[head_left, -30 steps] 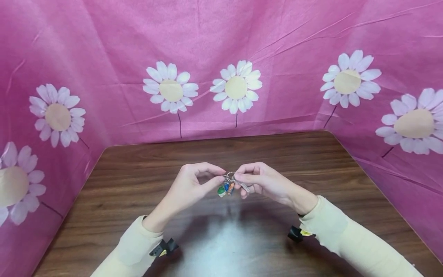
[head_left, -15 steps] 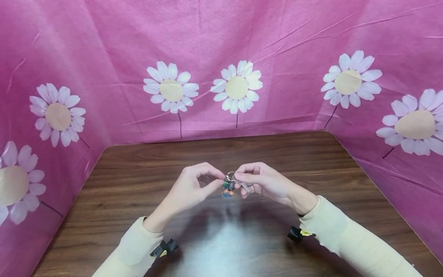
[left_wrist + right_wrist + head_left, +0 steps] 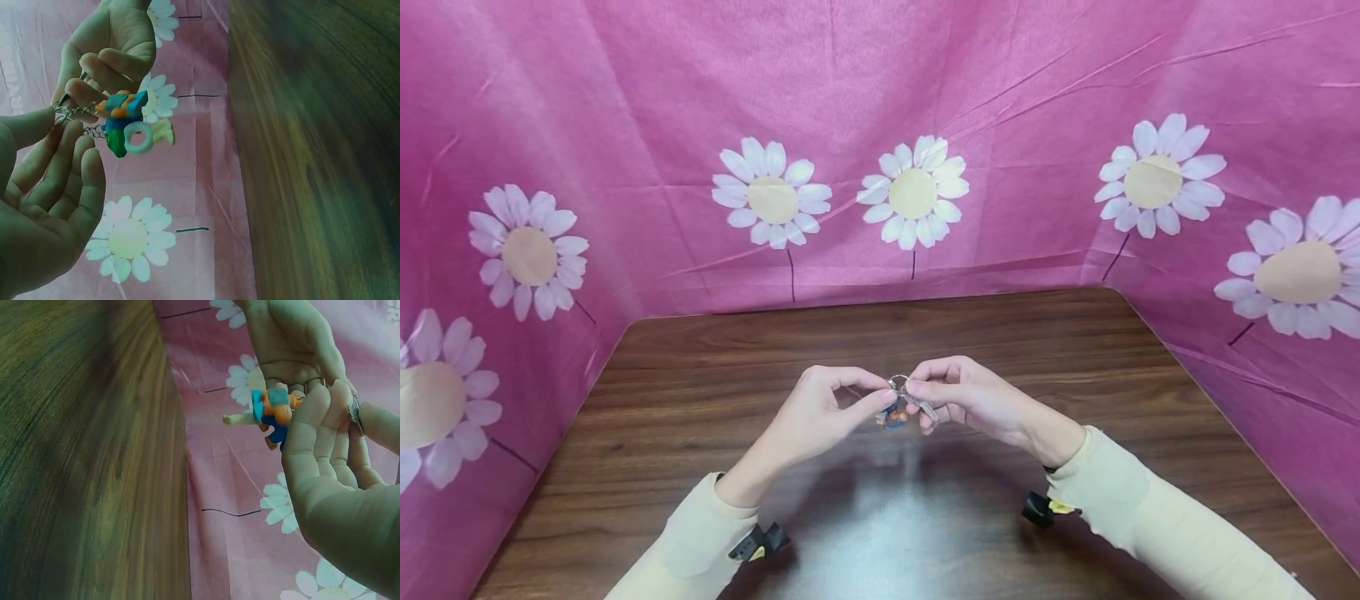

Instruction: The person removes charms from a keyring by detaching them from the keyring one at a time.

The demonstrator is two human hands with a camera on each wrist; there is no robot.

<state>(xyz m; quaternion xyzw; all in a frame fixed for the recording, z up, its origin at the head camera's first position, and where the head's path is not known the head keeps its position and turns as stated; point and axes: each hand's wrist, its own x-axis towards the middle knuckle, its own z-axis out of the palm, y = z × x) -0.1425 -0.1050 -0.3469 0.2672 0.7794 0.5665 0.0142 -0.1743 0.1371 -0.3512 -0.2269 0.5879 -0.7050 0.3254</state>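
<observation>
Over the table, my left hand [image 3: 816, 421] pinches the edge of a metal key ring [image 3: 898, 378] between thumb and index finger. My right hand [image 3: 977, 406] pinches a silver key [image 3: 929, 410] at the ring's other side, its blade pointing down. Small colourful charms [image 3: 895, 417] dangle on short chains below the ring, between both hands. The left wrist view shows an orange and blue figure [image 3: 122, 105], a green piece [image 3: 115, 141] and a pale ring-shaped piece [image 3: 138, 137]. Fingers hide part of the ring and the key's head.
A dark wood-grain table [image 3: 895, 525] lies under both hands. Pink cloth [image 3: 850, 100] with white daisies surrounds its back and sides. Each sleeved wrist carries a small black camera mount, such as the left mount [image 3: 758, 542].
The charms have turned and swung, with the green one now mostly out of sight in the head view. My left hand has shifted slightly right and down; the right hand has barely moved.
</observation>
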